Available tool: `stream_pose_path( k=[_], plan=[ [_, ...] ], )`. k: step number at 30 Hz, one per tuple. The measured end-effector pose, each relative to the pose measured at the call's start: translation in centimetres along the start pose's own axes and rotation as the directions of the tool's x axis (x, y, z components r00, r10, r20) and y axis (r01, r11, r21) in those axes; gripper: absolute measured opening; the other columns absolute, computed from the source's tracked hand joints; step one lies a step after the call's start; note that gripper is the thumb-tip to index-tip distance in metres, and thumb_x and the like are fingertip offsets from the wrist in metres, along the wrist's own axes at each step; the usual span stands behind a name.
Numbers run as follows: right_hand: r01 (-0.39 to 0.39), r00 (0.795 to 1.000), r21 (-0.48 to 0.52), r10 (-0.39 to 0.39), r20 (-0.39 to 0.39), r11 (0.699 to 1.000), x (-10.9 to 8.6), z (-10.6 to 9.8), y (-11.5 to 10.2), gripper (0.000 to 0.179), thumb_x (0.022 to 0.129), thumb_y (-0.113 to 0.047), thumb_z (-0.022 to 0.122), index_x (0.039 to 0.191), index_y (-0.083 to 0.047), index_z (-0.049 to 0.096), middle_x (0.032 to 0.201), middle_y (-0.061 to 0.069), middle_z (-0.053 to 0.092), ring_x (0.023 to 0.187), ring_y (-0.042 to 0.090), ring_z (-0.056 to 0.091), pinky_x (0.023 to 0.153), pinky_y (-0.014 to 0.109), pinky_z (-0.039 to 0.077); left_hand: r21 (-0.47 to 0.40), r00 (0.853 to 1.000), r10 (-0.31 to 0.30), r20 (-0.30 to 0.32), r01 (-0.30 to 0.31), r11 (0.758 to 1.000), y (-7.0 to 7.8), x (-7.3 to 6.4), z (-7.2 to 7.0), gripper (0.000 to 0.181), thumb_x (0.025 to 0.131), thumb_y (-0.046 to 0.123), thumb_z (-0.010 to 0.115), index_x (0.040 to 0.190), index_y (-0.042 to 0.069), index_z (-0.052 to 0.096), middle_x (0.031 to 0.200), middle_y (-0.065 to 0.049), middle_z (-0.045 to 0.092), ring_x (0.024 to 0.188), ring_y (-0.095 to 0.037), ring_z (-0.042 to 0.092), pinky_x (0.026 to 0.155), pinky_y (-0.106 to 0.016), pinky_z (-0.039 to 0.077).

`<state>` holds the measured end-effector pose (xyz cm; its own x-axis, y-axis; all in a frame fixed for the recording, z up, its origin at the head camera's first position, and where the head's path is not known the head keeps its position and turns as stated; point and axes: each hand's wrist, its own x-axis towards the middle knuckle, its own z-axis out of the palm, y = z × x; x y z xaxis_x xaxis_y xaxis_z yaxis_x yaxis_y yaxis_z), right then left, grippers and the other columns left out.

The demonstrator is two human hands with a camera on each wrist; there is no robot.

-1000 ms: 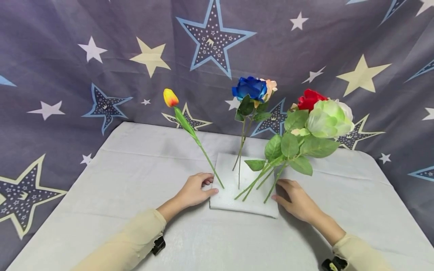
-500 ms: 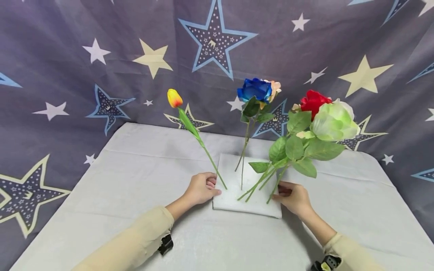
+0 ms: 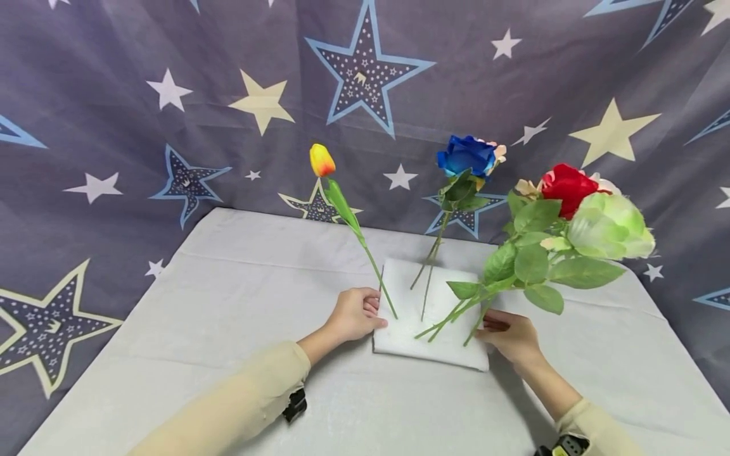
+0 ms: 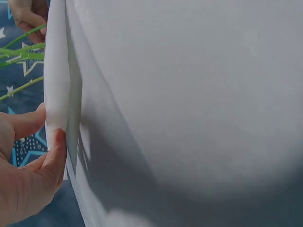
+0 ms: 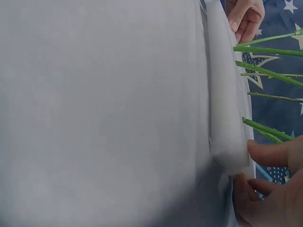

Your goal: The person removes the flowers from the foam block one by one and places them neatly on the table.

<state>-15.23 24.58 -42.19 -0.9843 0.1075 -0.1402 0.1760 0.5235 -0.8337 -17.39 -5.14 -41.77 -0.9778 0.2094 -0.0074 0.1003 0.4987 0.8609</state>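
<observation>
A white foam-like block (image 3: 399, 342) lies on the table with flower stems standing in it. My left hand (image 3: 356, 313) pinches its left edge, thumb on top. At the opposite edge my right hand (image 3: 516, 339) grips it, fingers curled at the side. Both wrist views show thumb and fingers at the rim of the block (image 4: 57, 80). An orange-yellow tulip (image 3: 322, 160) leans left from the block. Behind it rises a blue rose (image 3: 466, 156) with a peach flower (image 3: 500, 153) partly hidden. To the right lean a red rose (image 3: 570, 188) and a pale green flower (image 3: 610, 226).
A white cloth covers the table (image 3: 228, 392). Behind hangs a grey-purple curtain (image 3: 211, 38) printed with stars. Broad green leaves (image 3: 531, 263) overhang the table above my right hand. A black device (image 3: 294, 405) is strapped at my left sleeve.
The block has slid to the right with its flowers and both my hands. My right fingers have curled in at its edge. The right-hand flowers swing further right.
</observation>
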Motion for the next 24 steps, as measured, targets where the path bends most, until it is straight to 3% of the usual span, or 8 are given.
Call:
stream_pose_path(
  k=[7, 15, 24],
  plan=[
    [-0.002, 1.0, -0.053, 0.002, -0.008, 0.999, 0.2, -2.4, 0.7, 0.055, 0.075, -0.001, 0.076, 0.124, 0.013, 0.057, 0.096, 0.011, 0.076, 0.07, -0.018, 0.054, 0.067, 0.005, 0.051, -0.017, 0.999, 0.018, 0.045, -0.017, 1.0, 0.8, 0.7, 2.4, 0.049, 0.071, -0.003, 0.08, 0.115, -0.013, 0.061, 0.094, -0.019, 0.069, 0.074, -0.016, 0.069, 0.064, -0.012, 0.056],
    [0.007, 0.999, 0.003, -0.007, 0.032, 1.0, 0.8, -4.5, 1.4, 0.057, 0.077, 0.002, 0.072, 0.127, 0.018, 0.05, 0.078, -0.021, 0.069, 0.071, -0.017, 0.055, 0.066, 0.006, 0.051, -0.031, 0.998, 0.023, 0.061, -0.021, 0.999, 1.8, 1.4, 4.0, 0.05, 0.071, -0.003, 0.08, 0.116, -0.013, 0.061, 0.096, -0.019, 0.07, 0.078, -0.021, 0.072, 0.065, -0.013, 0.057],
    [-0.001, 0.999, -0.034, 0.003, 0.045, 0.999, 1.2, -5.6, 2.3, 0.06, 0.077, 0.002, 0.072, 0.13, 0.017, 0.048, 0.087, -0.015, 0.07, 0.074, -0.019, 0.052, 0.068, 0.006, 0.052, -0.031, 0.997, 0.008, 0.074, -0.006, 0.999, 2.6, 1.9, 5.3, 0.054, 0.07, -0.005, 0.08, 0.12, -0.012, 0.06, 0.098, -0.019, 0.07, 0.078, -0.02, 0.071, 0.065, -0.012, 0.056]
  ],
)
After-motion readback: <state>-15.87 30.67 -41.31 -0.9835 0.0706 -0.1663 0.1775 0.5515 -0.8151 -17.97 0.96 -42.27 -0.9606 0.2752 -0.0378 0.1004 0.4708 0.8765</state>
